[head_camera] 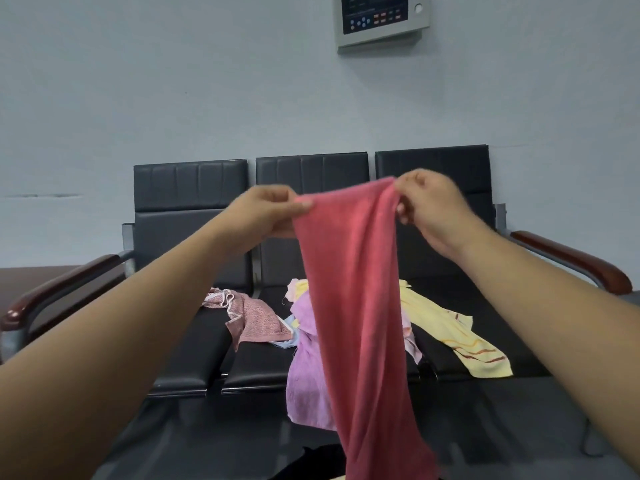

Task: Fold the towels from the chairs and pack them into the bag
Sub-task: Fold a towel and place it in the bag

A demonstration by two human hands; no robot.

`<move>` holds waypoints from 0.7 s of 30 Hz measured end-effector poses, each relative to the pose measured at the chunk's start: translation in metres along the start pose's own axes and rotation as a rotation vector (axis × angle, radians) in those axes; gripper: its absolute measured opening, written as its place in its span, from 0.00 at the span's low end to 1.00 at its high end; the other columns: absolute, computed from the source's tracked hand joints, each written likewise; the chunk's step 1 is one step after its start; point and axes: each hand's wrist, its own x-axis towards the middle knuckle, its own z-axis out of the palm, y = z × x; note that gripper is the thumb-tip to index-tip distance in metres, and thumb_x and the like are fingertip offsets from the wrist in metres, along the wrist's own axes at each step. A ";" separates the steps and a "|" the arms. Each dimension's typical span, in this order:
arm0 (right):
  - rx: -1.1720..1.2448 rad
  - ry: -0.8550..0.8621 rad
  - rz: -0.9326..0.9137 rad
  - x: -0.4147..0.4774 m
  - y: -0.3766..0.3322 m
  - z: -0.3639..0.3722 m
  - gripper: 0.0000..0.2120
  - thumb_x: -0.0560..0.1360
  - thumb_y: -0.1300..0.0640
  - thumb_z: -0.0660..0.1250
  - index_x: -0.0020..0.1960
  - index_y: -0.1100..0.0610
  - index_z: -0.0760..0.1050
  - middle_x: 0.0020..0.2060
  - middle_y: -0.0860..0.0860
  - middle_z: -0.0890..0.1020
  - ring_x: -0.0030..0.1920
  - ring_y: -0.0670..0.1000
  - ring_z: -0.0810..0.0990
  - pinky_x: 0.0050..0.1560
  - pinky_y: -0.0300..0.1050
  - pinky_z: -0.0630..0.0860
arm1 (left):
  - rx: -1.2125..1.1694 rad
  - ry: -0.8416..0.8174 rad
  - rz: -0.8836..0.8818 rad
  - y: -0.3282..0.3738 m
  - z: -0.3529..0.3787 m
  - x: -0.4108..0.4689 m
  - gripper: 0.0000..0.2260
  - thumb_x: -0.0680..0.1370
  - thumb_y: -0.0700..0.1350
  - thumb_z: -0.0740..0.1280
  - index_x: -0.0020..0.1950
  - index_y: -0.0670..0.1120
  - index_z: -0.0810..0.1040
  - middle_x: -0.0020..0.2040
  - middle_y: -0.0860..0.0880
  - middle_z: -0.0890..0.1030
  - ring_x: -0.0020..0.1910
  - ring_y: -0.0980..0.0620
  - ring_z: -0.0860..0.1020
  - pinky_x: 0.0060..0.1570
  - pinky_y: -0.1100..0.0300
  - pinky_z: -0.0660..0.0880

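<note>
A red towel hangs in the air in front of the black chairs. My left hand pinches its top left corner and my right hand pinches its top right corner. The towel droops long and narrow to the bottom of the view. On the seats behind it lie a lilac towel, a yellow striped towel, a pink patterned towel and a pale blue one, all unfolded. A dark shape at the bottom edge may be the bag; I cannot tell.
The row of three chairs has brown wooden armrests at the left and right. A grey control panel hangs on the pale wall above. A dark brown surface shows at the far left.
</note>
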 end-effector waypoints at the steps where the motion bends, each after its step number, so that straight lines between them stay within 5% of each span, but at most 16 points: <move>1: 0.287 -0.044 0.032 0.004 -0.009 -0.002 0.05 0.80 0.61 0.63 0.46 0.61 0.74 0.34 0.51 0.75 0.33 0.48 0.71 0.37 0.43 0.70 | -0.141 -0.003 0.029 0.008 0.001 0.003 0.07 0.73 0.46 0.72 0.40 0.45 0.77 0.37 0.49 0.83 0.37 0.53 0.83 0.45 0.58 0.83; 2: 0.530 -0.110 0.084 0.008 -0.016 -0.005 0.04 0.79 0.61 0.64 0.47 0.61 0.73 0.35 0.51 0.74 0.34 0.48 0.71 0.39 0.44 0.71 | -0.257 -0.021 0.048 0.016 0.003 0.004 0.06 0.74 0.45 0.70 0.39 0.46 0.78 0.36 0.49 0.82 0.35 0.54 0.82 0.42 0.58 0.82; 4: 0.558 -0.179 0.188 0.013 -0.019 -0.008 0.07 0.79 0.61 0.62 0.43 0.59 0.74 0.34 0.51 0.72 0.34 0.49 0.71 0.41 0.44 0.72 | -0.228 -0.036 0.032 0.022 0.001 0.008 0.06 0.75 0.44 0.71 0.39 0.46 0.77 0.36 0.50 0.81 0.34 0.54 0.81 0.39 0.59 0.81; 7: -0.263 -0.028 0.086 0.014 -0.003 -0.003 0.14 0.81 0.63 0.60 0.38 0.65 0.74 0.33 0.55 0.70 0.33 0.53 0.68 0.38 0.44 0.71 | 0.368 0.089 -0.061 0.012 -0.004 0.014 0.11 0.73 0.44 0.77 0.40 0.44 0.77 0.39 0.46 0.84 0.40 0.51 0.84 0.44 0.58 0.82; 9: -0.496 0.057 0.013 0.014 0.008 0.000 0.14 0.83 0.60 0.61 0.42 0.64 0.78 0.35 0.51 0.76 0.36 0.49 0.74 0.42 0.43 0.74 | 0.391 0.151 -0.059 0.002 -0.005 0.016 0.12 0.72 0.44 0.79 0.40 0.43 0.77 0.42 0.42 0.85 0.43 0.48 0.85 0.48 0.55 0.83; 12: -0.368 0.123 0.005 0.014 0.013 0.003 0.06 0.83 0.58 0.65 0.56 0.55 0.80 0.49 0.50 0.83 0.48 0.48 0.80 0.52 0.45 0.79 | 0.279 0.193 -0.016 -0.005 0.002 0.014 0.11 0.72 0.42 0.79 0.45 0.41 0.78 0.45 0.41 0.85 0.41 0.53 0.85 0.43 0.62 0.81; 14: -0.376 0.105 0.009 0.015 0.015 0.005 0.16 0.82 0.59 0.67 0.69 0.59 0.76 0.58 0.53 0.83 0.55 0.51 0.81 0.61 0.49 0.79 | 0.302 0.208 -0.016 -0.007 0.005 0.014 0.11 0.73 0.43 0.78 0.51 0.40 0.82 0.46 0.43 0.85 0.40 0.57 0.84 0.41 0.67 0.79; 18: -0.367 0.056 -0.020 0.015 0.016 0.002 0.10 0.81 0.61 0.69 0.61 0.59 0.83 0.46 0.49 0.83 0.42 0.44 0.78 0.46 0.39 0.76 | 0.286 0.210 -0.034 -0.007 0.004 0.013 0.08 0.78 0.46 0.74 0.50 0.42 0.85 0.46 0.42 0.85 0.45 0.53 0.82 0.52 0.59 0.82; 21: -0.222 0.003 -0.020 0.012 0.016 0.003 0.09 0.82 0.57 0.67 0.58 0.55 0.84 0.45 0.48 0.84 0.44 0.45 0.80 0.49 0.42 0.78 | 0.129 0.176 -0.016 -0.007 0.008 0.013 0.05 0.80 0.45 0.71 0.48 0.45 0.81 0.41 0.49 0.82 0.41 0.55 0.81 0.48 0.57 0.81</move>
